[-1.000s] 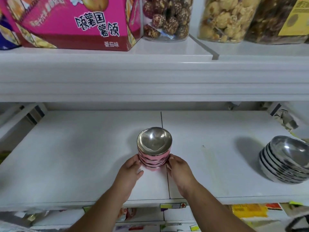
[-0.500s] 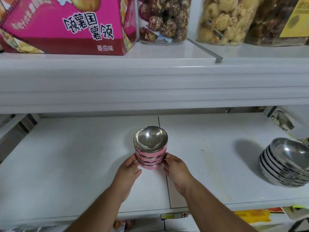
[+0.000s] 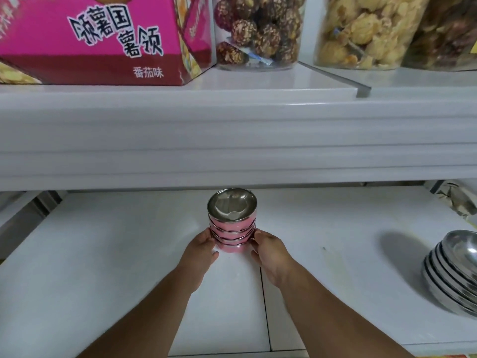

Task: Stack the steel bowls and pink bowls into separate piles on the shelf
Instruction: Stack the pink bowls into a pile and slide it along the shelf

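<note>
A pile of pink bowls with shiny steel insides stands upright on the white shelf, near its middle. My left hand cups the pile's lower left side. My right hand cups its lower right side, so both hands grip the pile between them. At the far right edge sits a tilted pile of steel bowls, apart from both hands and partly cut off by the frame.
The upper shelf's thick white front edge hangs low over the pile. On that upper shelf stand a pink snack box and clear snack jars. Crumpled packaging lies at the back right corner.
Both hands have pushed the pink pile farther back on the shelf, toward the rear under the upper shelf. The steel pile has not moved.
</note>
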The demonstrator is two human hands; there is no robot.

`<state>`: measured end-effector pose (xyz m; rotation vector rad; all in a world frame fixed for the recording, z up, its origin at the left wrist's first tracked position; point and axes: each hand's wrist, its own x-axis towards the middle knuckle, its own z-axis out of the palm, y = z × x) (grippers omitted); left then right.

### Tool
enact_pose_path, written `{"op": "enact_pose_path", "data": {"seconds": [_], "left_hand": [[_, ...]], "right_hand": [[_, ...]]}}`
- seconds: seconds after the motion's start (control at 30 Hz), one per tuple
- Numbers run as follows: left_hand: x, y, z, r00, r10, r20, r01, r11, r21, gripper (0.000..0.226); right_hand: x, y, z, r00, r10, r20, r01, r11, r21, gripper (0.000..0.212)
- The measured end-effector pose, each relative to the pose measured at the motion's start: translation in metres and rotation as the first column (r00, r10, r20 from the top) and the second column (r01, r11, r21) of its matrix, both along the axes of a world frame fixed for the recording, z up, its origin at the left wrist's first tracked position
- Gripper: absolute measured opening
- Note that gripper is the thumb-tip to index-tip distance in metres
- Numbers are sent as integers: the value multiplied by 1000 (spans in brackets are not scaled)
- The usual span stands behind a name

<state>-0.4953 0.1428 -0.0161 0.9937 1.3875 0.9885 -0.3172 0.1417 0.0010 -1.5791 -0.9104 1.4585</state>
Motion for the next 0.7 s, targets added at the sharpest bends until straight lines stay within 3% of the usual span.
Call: {"op": "enact_pose_path", "data": {"seconds": [0.17,0.27,0.43,0.5,0.57,0.63,0.7], "left_hand": [[0,3,6,998,-2,-69,1,1000,-22,33],[1,-1,7,989,-38,-143,29,998,-60,35],[10,-27,9,808,-162,-566,108,986,-128,60],[14,-40,9,692,-258,-674,209,965,-156,61],[18,-51,7,527,-346,-776,314,928,-200,63],[25,-62,8,396,-372,-839,367,902,-226,65],[38,-73,14,323,-363,-874,394,891,-224,64]], "right_hand": [[1,5,0,1000,13,-20,-13,999,-41,48],[4,-1,4,1000,1,24,0,998,-56,27],[21,-23,13,939,175,297,-174,984,-29,33],[30,-36,15,798,286,531,-321,947,-27,49],[38,-49,12,566,343,750,-467,883,-51,52],[46,-60,9,337,355,872,-553,824,-122,55],[54,-69,5,162,366,916,-593,778,-206,60]]}}
